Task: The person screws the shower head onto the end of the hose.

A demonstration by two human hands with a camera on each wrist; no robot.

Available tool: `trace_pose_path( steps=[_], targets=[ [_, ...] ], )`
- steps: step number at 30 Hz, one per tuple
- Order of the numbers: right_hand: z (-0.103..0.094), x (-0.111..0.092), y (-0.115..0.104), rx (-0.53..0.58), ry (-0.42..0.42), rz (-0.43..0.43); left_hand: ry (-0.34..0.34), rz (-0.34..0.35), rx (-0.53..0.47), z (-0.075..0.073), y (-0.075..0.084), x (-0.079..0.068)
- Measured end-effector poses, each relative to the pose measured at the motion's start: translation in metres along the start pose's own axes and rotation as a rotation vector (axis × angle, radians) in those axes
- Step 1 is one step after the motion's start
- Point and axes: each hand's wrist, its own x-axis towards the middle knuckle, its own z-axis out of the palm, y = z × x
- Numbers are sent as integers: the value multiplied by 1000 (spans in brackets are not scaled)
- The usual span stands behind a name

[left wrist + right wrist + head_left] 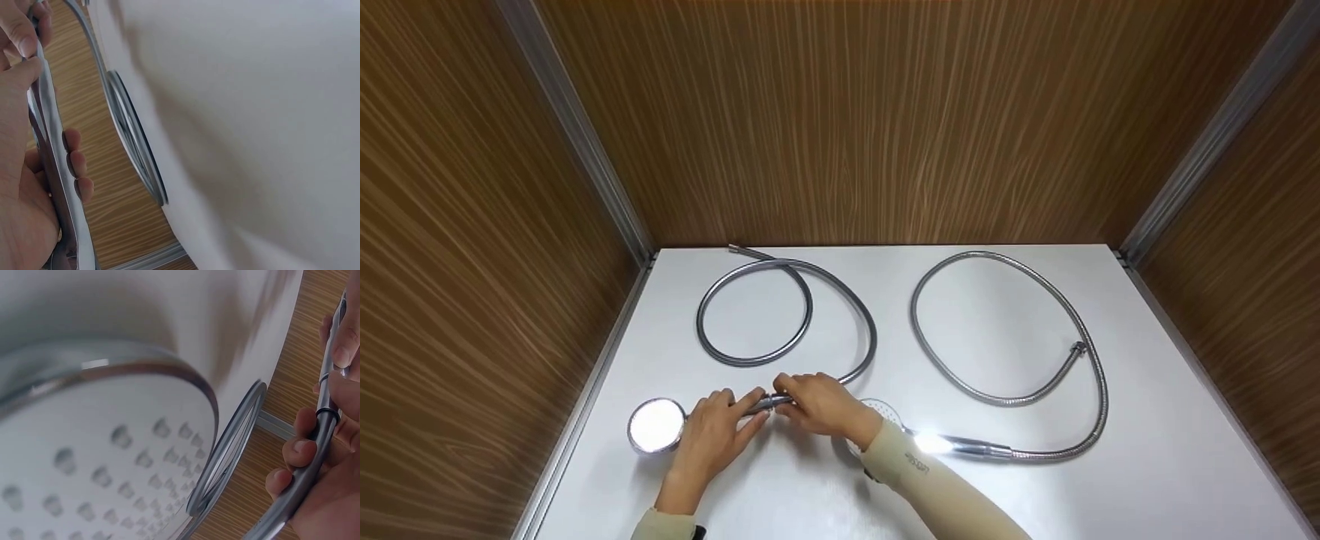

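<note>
My left hand (711, 436) grips the handle of a chrome shower head (656, 425), whose round, brightly glaring face lies left of the hand. In the left wrist view the fingers curl around the shiny handle (63, 163). At the handle's other end, my right hand (823, 403) grips the connector end of a grey shower hose (873, 330). The right wrist view has its fingers wrapped about the hose (304, 481) just below a dark ring. Handle and hose end meet in line between both hands; whether the thread is engaged cannot be seen.
Beneath my right forearm lies a second shower head (883, 409), partly hidden, joined to a silver hose (1099, 375) looping across the right of the white table (1155, 420). The first hose coils at the back left. Wood-patterned panels (840, 127) enclose the back and sides.
</note>
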Motion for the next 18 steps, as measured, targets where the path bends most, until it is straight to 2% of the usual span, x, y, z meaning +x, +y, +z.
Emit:
trace_pose_path(
  steps=[18],
  targets=[
    [3, 0, 0, -13, -16, 18, 3, 18, -20, 2, 1, -1]
  ],
)
